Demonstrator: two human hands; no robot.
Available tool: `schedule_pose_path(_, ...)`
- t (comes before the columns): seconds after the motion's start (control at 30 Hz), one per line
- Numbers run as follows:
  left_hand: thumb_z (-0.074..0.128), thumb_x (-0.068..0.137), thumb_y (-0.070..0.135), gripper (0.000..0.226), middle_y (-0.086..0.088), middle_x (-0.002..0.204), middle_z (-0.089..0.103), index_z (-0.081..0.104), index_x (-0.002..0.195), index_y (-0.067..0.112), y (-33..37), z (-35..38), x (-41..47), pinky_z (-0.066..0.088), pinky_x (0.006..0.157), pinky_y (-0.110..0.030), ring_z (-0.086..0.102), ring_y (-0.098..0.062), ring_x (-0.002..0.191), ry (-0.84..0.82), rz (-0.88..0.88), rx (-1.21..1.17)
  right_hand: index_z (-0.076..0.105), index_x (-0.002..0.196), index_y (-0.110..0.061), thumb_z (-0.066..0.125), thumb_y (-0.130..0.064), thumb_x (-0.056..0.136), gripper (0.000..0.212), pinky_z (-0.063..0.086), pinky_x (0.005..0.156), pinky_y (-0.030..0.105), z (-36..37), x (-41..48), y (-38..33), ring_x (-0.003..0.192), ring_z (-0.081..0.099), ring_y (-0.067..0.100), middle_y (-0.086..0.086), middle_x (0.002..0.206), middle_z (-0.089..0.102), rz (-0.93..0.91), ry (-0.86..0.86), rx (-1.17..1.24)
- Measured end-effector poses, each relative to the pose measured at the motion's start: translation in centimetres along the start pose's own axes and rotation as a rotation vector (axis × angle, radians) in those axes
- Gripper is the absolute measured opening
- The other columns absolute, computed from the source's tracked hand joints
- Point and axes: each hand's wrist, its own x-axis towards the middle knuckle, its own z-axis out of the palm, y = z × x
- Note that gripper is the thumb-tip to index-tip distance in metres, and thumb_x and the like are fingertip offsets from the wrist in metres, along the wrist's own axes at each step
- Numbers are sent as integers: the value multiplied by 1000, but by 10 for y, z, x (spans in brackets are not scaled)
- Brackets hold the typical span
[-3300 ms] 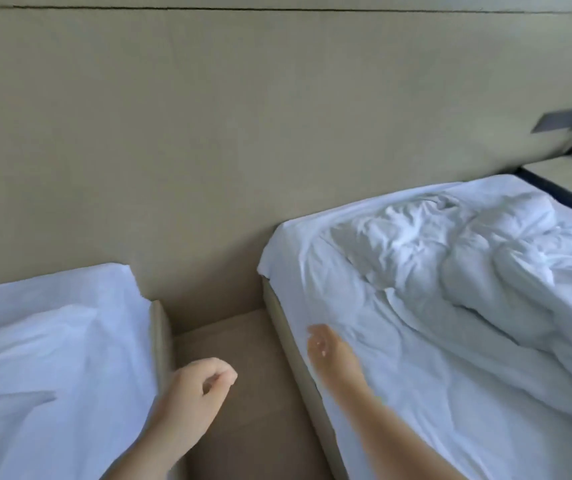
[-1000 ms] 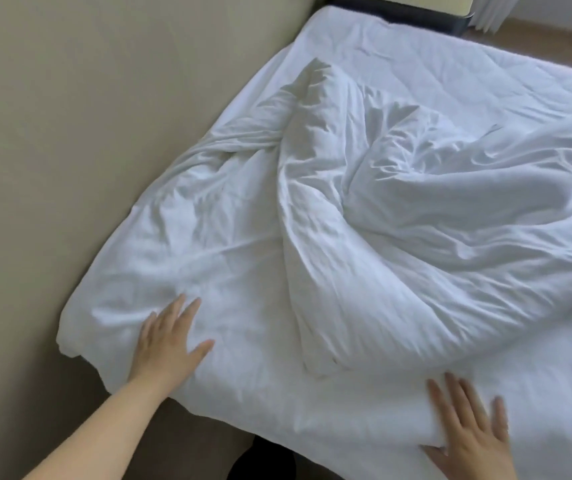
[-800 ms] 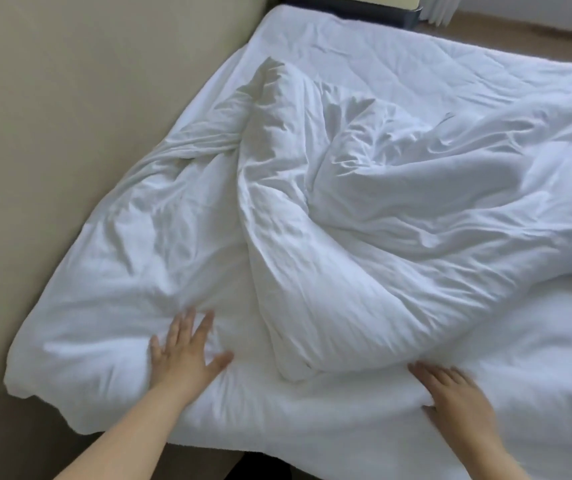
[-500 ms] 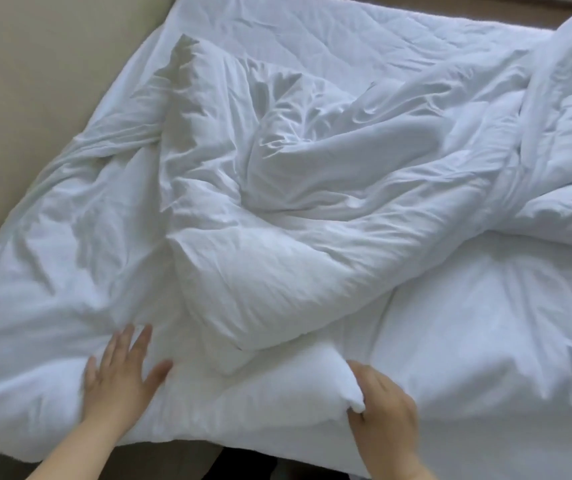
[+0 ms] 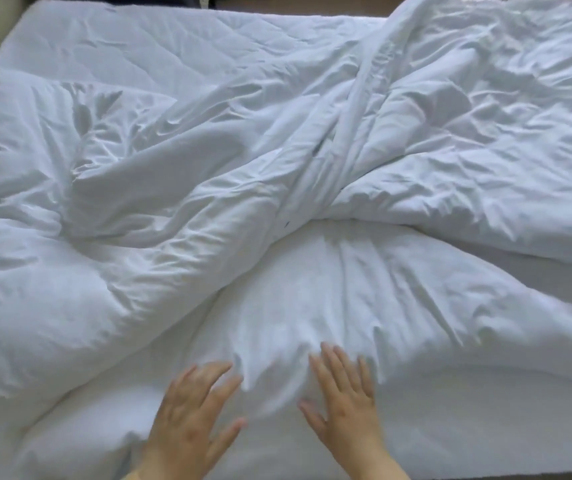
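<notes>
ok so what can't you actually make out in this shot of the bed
Head view, the only one:
- duvet: its left and right ends run off the frame edges.
- left hand and right hand: motion-blurred, so pressing or hovering is unclear; forearms cut by the bottom edge.
- mattress: mostly covered by the duvet.
- dark things at the top edge: cut off, unidentifiable.

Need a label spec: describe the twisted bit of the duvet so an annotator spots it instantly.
The white bed fills the view, a crumpled duvet across it. Up from the right hand, past centre, a tight rope-like twist runs diagonally toward the top edge. Its neighbours are broad, puffy folds.
</notes>
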Motion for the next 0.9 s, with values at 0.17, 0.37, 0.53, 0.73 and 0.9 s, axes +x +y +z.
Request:
schedule_pose_path(0.17,63,35,75,122,-5,144,34,29,137,19,78,110,105,12,108,-42,22,-25,135,-382,-31,225,30,136,-17,62,-50,63,87,-5,114,40,-73,-17,188,143,-11,9,-4,155,-11,119,-94,-250)
schedule_pose_path(0.37,73,45,29,68,-13,96,67,49,106,13,97,146,160,39,72,-37,53,-26,90,-269,-133,320,45,115,-8,87,-10,11,112,-3,113,40,-102,5,320,114,51,32,19,118,60,157,-306,-481)
schedule_pose_path(0.53,65,79,10,45,-9,112,66,57,123,13,121,116,180,41,73,-30,61,-27,103,-300,-490,205,68,82,-6,85,-6,37,48,44,68,30,-112,45,318,62,66,26,11,72,69,209,-349,-335)
schedule_pose_path(0.73,55,88,24,33,-19,97,68,37,105,45,156,54,159,28,65,-31,61,-41,89,-99,-477,24,43,91,-21,46,-34,88,14,29,65,27,-181,24,278,101,58,28,6,108,65,373,-652,-225)
schedule_pose_path(0.9,34,68,51,36,5,62,69,44,95,29,149,-14,126,26,43,-8,66,-19,53,-211,-62,90,38,65,-30,46,-55,67,25,31,57,24,-256,-14,242,78,54,20,-3,75,56,319,-588,-91)
